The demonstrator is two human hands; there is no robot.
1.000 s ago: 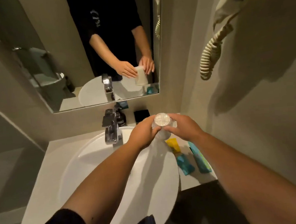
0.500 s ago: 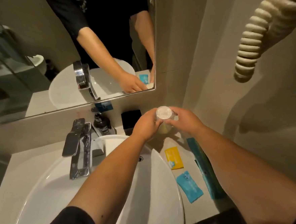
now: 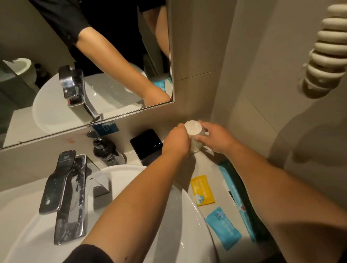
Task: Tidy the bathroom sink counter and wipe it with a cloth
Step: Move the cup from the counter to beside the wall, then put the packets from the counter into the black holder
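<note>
An upside-down clear glass cup (image 3: 193, 133) stands at the back right corner of the counter (image 3: 210, 167). My left hand (image 3: 176, 142) wraps its left side and my right hand (image 3: 215, 137) touches its right side, fingers spread. On the counter right of the white basin (image 3: 175, 223) lie a yellow sachet (image 3: 202, 190), a blue sachet (image 3: 223, 227) and a long teal packet (image 3: 235, 188), partly under my right forearm. No cloth is in view.
A chrome tap (image 3: 67, 192) stands behind the basin. A dark soap pump bottle (image 3: 106, 149) and a black box (image 3: 146, 146) sit against the back wall under the mirror (image 3: 81, 66). A coiled cream cord (image 3: 330, 44) hangs on the right wall.
The cup has gone from above the basin's right edge down to the back right corner of the counter, both hands with it. The camera has leaned in closer and lower.
</note>
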